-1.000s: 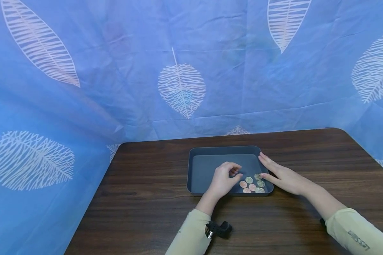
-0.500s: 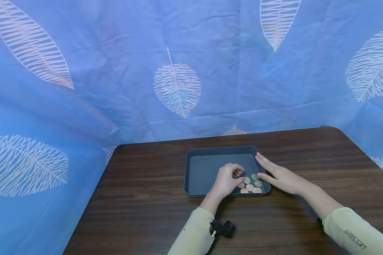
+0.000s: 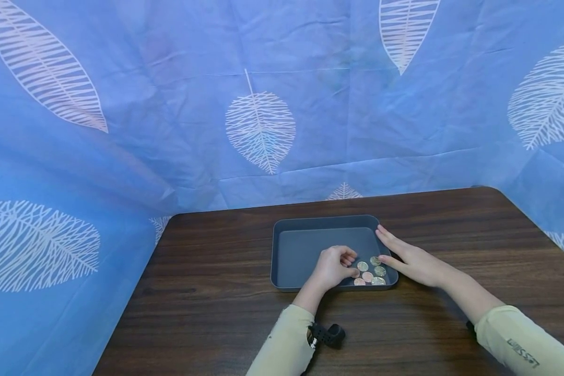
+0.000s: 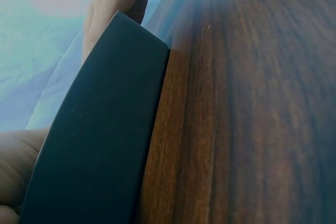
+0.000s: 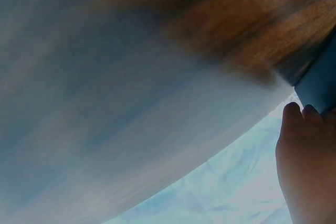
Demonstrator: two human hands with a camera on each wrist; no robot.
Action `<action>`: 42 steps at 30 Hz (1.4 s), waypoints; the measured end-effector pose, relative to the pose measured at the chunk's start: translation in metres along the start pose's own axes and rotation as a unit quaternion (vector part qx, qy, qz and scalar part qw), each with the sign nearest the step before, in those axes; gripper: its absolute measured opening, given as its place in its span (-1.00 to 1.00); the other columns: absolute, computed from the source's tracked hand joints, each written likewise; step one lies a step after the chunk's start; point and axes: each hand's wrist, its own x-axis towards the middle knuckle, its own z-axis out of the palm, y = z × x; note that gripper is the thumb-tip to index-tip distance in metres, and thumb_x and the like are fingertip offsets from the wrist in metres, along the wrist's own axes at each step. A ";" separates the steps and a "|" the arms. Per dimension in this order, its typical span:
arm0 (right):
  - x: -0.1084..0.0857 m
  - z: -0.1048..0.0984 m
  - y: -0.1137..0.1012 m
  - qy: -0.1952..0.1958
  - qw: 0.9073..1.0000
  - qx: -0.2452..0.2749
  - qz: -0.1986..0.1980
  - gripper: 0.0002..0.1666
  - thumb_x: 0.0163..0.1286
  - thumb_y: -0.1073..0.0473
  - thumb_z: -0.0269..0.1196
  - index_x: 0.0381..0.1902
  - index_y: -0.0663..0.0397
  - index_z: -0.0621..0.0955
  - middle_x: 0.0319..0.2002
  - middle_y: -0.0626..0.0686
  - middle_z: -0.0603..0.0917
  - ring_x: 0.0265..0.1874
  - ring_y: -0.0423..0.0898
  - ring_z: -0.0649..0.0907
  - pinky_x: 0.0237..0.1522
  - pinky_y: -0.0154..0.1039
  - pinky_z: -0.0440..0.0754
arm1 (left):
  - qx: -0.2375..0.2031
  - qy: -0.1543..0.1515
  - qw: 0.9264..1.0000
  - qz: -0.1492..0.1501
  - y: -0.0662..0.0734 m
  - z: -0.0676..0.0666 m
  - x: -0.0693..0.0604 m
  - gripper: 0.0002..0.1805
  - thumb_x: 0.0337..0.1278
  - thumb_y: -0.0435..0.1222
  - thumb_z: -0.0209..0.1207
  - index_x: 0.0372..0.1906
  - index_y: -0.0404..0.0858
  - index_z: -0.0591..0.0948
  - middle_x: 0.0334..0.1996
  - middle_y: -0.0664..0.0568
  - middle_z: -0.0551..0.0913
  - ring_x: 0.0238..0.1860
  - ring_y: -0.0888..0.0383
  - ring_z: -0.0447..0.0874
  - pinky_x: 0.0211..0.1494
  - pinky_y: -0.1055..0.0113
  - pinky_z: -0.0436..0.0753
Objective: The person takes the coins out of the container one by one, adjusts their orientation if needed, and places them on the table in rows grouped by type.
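Observation:
A dark grey rectangular tray [image 3: 305, 250] lies on the table. Several coins, some copper-coloured and some silvery or yellowish, lie flat near its front right corner, among them a copper coin [image 3: 367, 277] and a silvery coin [image 3: 363, 266]. My left hand [image 3: 331, 267] hovers over the tray just left of them. Its fingers curl loosely, and its thumb tip overlaps the leftmost copper coin [image 3: 355, 273]; contact cannot be told. My right hand [image 3: 415, 262] rests with straight fingers on the tray's right rim, its thumb reaching over to a yellowish coin [image 3: 375, 260]. Both wrist views show tray walls, not coins.
The dark wood table [image 3: 207, 292] surrounds the tray on all sides. A blue curtain with white leaf prints [image 3: 260, 130] hangs behind the table and at its sides. A black strap [image 3: 328, 335] sits on the left wrist.
My left hand has shifted slightly right and down, bringing its thumb over the leftmost copper coin. My right hand holds its place. The whole head view has shifted a little.

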 end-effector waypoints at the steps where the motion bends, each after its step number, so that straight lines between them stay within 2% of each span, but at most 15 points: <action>1: 0.000 0.000 0.000 0.000 1.000 0.000 0.000 -0.17 0.50 -0.18 -0.04 0.53 -0.02 -0.05 0.50 0.17 -0.11 0.35 0.31 0.18 0.15 0.34 0.24 | -0.003 -0.002 1.000 -0.003 -0.001 0.000 0.000 -0.70 -0.07 -0.38 0.42 -0.14 -0.27 0.68 -0.35 0.14 0.62 -0.38 0.33 0.53 -0.26 0.53 0.53; 10: 0.000 0.001 0.000 0.000 1.000 0.006 0.000 -0.18 0.50 -0.17 -0.04 0.53 0.00 -0.05 0.50 0.17 -0.11 0.36 0.32 0.15 0.16 0.35 0.22 | -0.008 -0.012 1.000 -0.009 -0.002 0.000 0.001 -0.69 -0.12 -0.46 0.43 -0.15 -0.28 0.69 -0.39 0.14 0.63 -0.40 0.33 0.53 -0.30 0.55 0.53; 17: 0.001 0.002 0.002 0.002 1.000 0.005 0.000 -0.18 0.51 -0.17 -0.05 0.53 0.00 -0.05 0.50 0.18 -0.11 0.36 0.32 0.15 0.15 0.35 0.22 | 0.029 -0.024 0.999 0.002 -0.001 0.003 0.002 -0.71 -0.09 -0.48 0.40 -0.17 -0.26 0.71 -0.40 0.17 0.62 -0.41 0.36 0.51 -0.30 0.57 0.51; 28: 0.002 0.002 0.002 0.004 1.000 0.006 -0.003 -0.19 0.51 -0.16 -0.05 0.53 0.02 -0.05 0.50 0.18 -0.11 0.36 0.32 0.15 0.16 0.34 0.22 | 0.063 -0.025 0.998 -0.001 0.002 0.003 0.003 -0.77 -0.07 -0.47 0.40 -0.22 -0.25 0.72 -0.47 0.19 0.60 -0.46 0.40 0.47 -0.36 0.57 0.49; 35: 0.001 0.002 0.002 0.005 1.000 0.005 -0.003 -0.20 0.51 -0.14 -0.05 0.52 0.03 -0.04 0.50 0.20 -0.10 0.36 0.33 0.16 0.15 0.35 0.23 | 0.064 -0.024 0.998 -0.003 0.003 0.003 0.002 -0.79 -0.11 -0.45 0.42 -0.28 -0.24 0.71 -0.53 0.21 0.55 -0.49 0.38 0.43 -0.39 0.56 0.48; 42: 0.001 0.002 0.002 0.003 1.000 0.007 -0.005 -0.20 0.52 -0.15 -0.05 0.53 0.02 -0.04 0.50 0.18 -0.11 0.36 0.32 0.14 0.16 0.34 0.22 | 0.042 -0.026 0.998 0.026 0.002 0.003 0.001 -0.87 -0.06 -0.46 0.39 -0.36 -0.26 0.69 -0.59 0.21 0.53 -0.54 0.39 0.44 -0.44 0.56 0.47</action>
